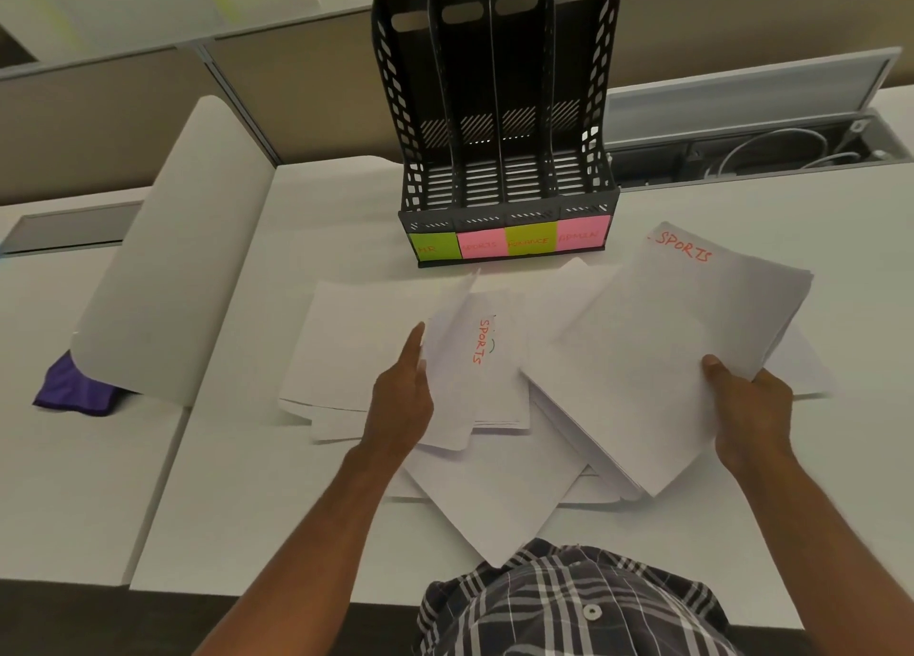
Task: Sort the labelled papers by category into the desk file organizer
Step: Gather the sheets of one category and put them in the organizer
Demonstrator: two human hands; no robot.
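Observation:
A black four-slot file organizer (509, 210) stands at the back of the desk, its slots empty, with green and pink labels along its front. My right hand (747, 403) holds a stack of white sheets (658, 353) whose top sheet reads SPORTS in red. My left hand (403, 398) grips the left edge of another sheet marked SPORTS (470, 373), lifted off the loose pile of papers (366, 344) spread in front of me.
A large curved white sheet (173, 259) rises at the left, with a purple cloth (74, 388) under its lower end. An open cable tray (752, 151) runs behind the organizer on the right. The white desk (257, 507) ends at my body.

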